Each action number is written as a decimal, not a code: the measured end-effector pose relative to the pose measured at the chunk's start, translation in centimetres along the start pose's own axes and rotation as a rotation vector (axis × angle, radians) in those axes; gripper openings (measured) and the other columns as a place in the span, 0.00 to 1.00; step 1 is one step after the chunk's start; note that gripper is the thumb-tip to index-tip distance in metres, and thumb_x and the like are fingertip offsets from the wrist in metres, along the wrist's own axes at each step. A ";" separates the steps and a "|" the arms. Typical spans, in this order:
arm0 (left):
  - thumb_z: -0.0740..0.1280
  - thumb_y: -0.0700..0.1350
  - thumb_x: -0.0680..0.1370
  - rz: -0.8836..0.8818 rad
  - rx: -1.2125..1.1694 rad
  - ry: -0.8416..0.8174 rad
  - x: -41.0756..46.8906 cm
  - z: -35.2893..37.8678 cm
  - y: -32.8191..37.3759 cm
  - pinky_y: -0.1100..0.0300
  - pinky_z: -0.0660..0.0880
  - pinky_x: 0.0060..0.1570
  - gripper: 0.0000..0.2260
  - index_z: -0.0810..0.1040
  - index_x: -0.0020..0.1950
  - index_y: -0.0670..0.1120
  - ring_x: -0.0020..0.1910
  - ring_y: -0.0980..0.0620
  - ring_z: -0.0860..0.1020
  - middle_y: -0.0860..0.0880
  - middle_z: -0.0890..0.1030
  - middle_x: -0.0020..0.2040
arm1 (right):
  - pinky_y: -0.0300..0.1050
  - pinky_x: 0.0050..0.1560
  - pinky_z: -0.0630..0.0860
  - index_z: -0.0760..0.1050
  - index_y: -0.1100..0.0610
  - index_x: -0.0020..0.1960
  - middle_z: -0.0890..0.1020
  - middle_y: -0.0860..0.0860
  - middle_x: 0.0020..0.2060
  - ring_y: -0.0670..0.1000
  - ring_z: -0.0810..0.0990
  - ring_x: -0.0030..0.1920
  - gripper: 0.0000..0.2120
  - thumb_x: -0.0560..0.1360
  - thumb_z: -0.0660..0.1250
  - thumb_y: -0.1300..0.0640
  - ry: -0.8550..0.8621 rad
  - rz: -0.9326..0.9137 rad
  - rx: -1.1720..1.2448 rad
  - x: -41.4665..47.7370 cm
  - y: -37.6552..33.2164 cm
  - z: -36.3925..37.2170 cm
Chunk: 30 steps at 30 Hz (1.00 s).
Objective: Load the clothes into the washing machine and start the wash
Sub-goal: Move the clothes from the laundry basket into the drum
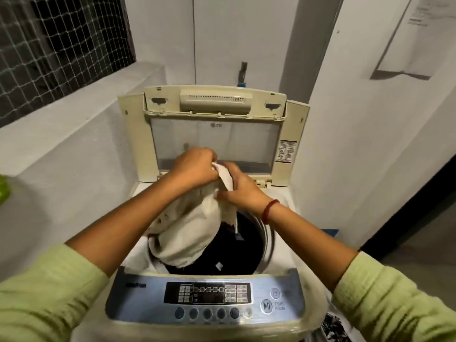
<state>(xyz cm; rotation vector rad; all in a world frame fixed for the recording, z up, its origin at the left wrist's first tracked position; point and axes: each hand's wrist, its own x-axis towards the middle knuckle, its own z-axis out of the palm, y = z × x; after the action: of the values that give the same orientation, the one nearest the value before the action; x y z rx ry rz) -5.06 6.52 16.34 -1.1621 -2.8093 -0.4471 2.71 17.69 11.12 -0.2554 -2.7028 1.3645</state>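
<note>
A top-loading washing machine [278, 275] stands below me with its lid [214, 141] folded upright at the back. Dark clothes [239, 253] lie inside the drum. A cream-white garment [190, 233] hangs over the drum's left side, its lower end draped on the rim. My left hand [195, 166] grips the garment's top. My right hand [243, 191] pinches its edge right beside the left, above the drum's back. The control panel [209, 296] with a start/pause button [266, 306] is at the front.
A white ledge [81, 134] runs along the left under a netted window [56, 45]. A tap [243, 72] sticks out of the wall behind the lid. A white wall [370, 144] stands close on the right. Patterned cloth [333, 327] shows at the machine's lower right.
</note>
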 end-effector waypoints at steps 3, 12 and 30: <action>0.74 0.56 0.67 0.064 0.059 -0.401 0.0 -0.7 -2.8 0.59 0.69 0.34 0.15 0.77 0.43 0.47 0.39 0.49 0.76 0.50 0.77 0.37 | 0.43 0.43 0.70 0.78 0.59 0.51 0.79 0.53 0.42 0.50 0.76 0.45 0.10 0.72 0.63 0.67 -0.101 -0.007 -0.174 0.6 1.4 -0.9; 0.66 0.45 0.75 -0.087 0.198 -0.864 0.6 8.5 -9.2 0.54 0.74 0.52 0.11 0.74 0.56 0.45 0.50 0.47 0.76 0.47 0.77 0.54 | 0.48 0.49 0.74 0.73 0.53 0.60 0.79 0.55 0.51 0.55 0.77 0.49 0.17 0.75 0.58 0.67 -0.570 0.230 -0.510 1.8 4.1 -1.6; 0.63 0.48 0.78 0.027 0.325 -1.303 -2.1 16.5 -8.2 0.53 0.70 0.65 0.22 0.67 0.71 0.45 0.64 0.45 0.71 0.44 0.69 0.70 | 0.44 0.49 0.79 0.70 0.56 0.67 0.74 0.58 0.66 0.59 0.76 0.60 0.22 0.74 0.56 0.66 -0.953 0.547 -0.479 -1.8 13.1 3.7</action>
<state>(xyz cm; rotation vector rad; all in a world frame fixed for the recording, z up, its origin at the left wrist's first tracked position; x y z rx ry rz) -8.56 4.42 -1.79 -1.8118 -3.4986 1.1724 5.16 22.07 -1.68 -0.5182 -3.9965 1.0567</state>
